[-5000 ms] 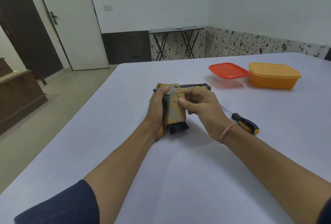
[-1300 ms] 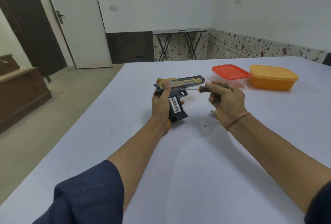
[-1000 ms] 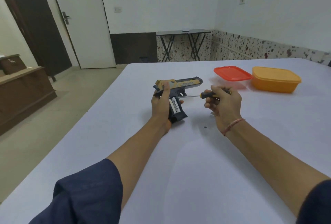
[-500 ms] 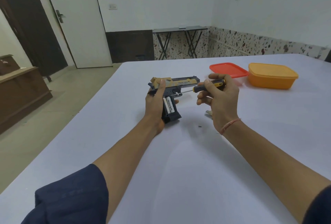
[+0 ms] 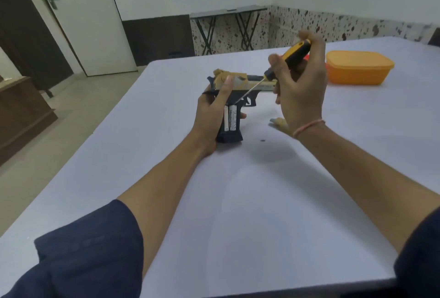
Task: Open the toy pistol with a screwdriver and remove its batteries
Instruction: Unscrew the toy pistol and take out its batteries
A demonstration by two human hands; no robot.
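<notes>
While left fingers [image 5: 223, 90] grip the plastic pistol [image 5: 239, 80], right fingers [image 5: 276, 61] pinch the slim screwdriver [image 5: 294, 52].

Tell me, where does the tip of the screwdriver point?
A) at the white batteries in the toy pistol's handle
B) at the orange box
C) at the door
A: the screwdriver, gripped by the right hand, slants down so its tip meets the top of the white batteries in the toy pistol, which the left hand holds.
</notes>
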